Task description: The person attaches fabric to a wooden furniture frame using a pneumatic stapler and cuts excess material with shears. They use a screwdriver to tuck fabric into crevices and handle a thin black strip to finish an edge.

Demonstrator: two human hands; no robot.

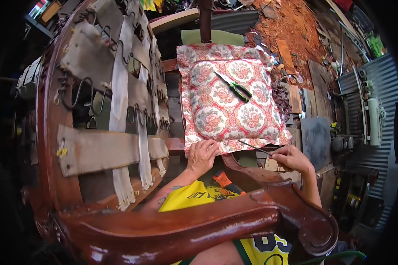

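A square seat cushion (230, 95) in red, white and grey floral cloth lies in front of me on a wooden frame. My left hand (203, 155) rests on its near left edge, fingers lying on the cloth border. At the near right corner my right hand (291, 158) is closed around a thin dark rod-shaped tool (256, 148). The tool points left, its tip at the cushion's near border; its handle is mostly hidden in my fingers. On top of the cushion lies a pair of pliers (235, 88) with green and black handles, touched by neither hand.
Close to me, a varnished wooden armrest (177, 225) crosses above my forearms. On the left stands a chair back with webbing straps (101, 154) and bent metal springs (79, 95). An orange object (222, 179) is below the cushion. Wooden boards (320, 88) and corrugated metal sheeting (382, 84) are at right.
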